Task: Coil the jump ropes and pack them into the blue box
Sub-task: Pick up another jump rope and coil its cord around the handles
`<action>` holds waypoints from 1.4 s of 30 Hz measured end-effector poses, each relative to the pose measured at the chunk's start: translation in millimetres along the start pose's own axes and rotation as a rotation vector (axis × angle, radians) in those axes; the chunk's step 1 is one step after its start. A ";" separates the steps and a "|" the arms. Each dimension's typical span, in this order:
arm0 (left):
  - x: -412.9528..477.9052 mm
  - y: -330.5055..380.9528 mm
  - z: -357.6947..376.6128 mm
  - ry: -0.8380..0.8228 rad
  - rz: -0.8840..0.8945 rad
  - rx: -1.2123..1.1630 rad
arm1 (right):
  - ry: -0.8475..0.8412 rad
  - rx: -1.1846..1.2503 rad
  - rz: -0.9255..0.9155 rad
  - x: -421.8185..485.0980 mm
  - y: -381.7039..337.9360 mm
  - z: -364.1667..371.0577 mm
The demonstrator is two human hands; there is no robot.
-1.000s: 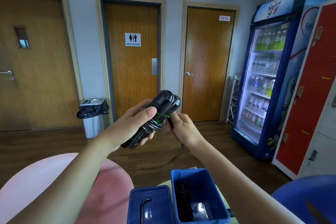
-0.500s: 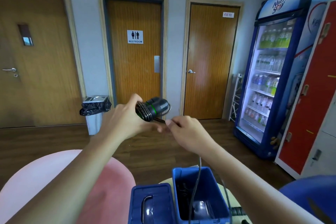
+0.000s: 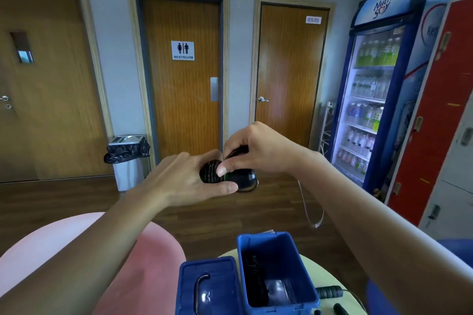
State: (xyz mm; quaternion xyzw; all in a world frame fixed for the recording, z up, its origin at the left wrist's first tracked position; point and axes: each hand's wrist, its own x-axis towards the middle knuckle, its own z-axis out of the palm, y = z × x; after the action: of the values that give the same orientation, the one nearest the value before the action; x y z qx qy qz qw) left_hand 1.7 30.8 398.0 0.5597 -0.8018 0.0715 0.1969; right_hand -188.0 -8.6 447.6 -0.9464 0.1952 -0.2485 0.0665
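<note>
My left hand point(image 3: 186, 181) grips a pair of black jump rope handles point(image 3: 240, 178) with green rings, the cord wound round them. My right hand point(image 3: 258, 153) is above them, fingers curled round the cord, thumb pressing on the windings. A blurred loop of loose cord point(image 3: 311, 210) hangs down at the right. Below, the open blue box point(image 3: 302, 263) stands on a small pale round table point(image 3: 322, 271); a dark coiled rope point(image 3: 256, 281) lies inside. The box's blue lid point(image 3: 222, 286) with a metal handle lies to its left.
Another black rope handle point(image 3: 329, 292) and loose cord lie on the table right of the box. A pink chair point(image 3: 143, 271) is at lower left, a blue seat point(image 3: 378, 299) at lower right. A bin point(image 3: 128, 161), three doors, a drinks fridge point(image 3: 376, 89) and red lockers stand behind.
My right hand has swung from below the handles to above them, carrying the cord round. The loose cord that hung over the box now loops out at the right.
</note>
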 end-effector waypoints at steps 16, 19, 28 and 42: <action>-8.4 10.8 -1.2 0.004 0.052 -1.020 | 0.374 0.649 0.383 -9.5 43.0 60.4; -6.2 14.4 0.3 -0.036 0.110 -1.086 | 0.387 0.639 0.462 -8.9 40.7 73.6; -3.7 14.7 3.3 0.034 -0.149 -1.131 | 0.427 0.623 0.703 -37.3 7.5 89.1; 16.0 14.2 11.5 0.054 -0.349 0.000 | 0.054 -0.467 0.346 -58.2 -20.8 11.4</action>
State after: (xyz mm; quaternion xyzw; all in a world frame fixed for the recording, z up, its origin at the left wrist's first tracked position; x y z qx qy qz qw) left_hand -18.9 18.2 395.3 0.6884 -0.6867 0.0513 0.2278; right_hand -221.9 34.2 416.4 -0.8818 0.4072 -0.2069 -0.1171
